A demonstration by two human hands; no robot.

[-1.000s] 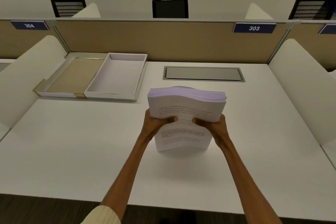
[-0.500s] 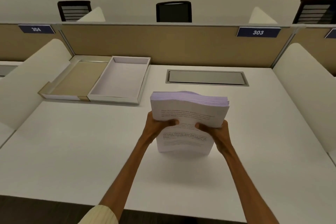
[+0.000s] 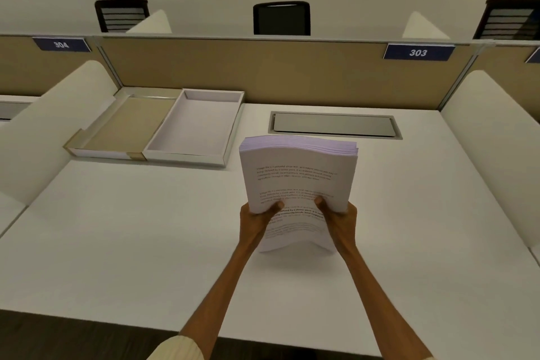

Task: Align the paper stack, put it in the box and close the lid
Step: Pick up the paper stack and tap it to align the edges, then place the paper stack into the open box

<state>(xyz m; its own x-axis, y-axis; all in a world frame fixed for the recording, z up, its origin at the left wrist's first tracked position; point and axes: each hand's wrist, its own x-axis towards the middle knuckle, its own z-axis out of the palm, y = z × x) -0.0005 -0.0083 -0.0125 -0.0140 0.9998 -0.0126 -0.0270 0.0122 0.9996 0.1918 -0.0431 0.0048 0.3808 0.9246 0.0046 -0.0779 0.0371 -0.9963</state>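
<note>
A thick stack of printed white paper (image 3: 298, 172) stands upright on its lower edge on the white desk, its sheets wavy and bowed. My left hand (image 3: 257, 221) grips its left side and my right hand (image 3: 340, 219) grips its right side, thumbs pressed on the front page. The open white box (image 3: 194, 152) lies at the back left of the desk with nothing inside. Its lid (image 3: 117, 130) lies flat beside it on the left, beige inside, joined by a beige hinge strip.
A grey cable hatch (image 3: 334, 125) is set into the white desk (image 3: 146, 242) behind the paper. Curved white side dividers (image 3: 491, 137) flank the desk, and a beige partition (image 3: 263, 70) with label 303 closes the back. Black chairs stand beyond it.
Both hands have slid down to the lower half of the stack, which now shows more of its front page. The view has shifted slightly.
</note>
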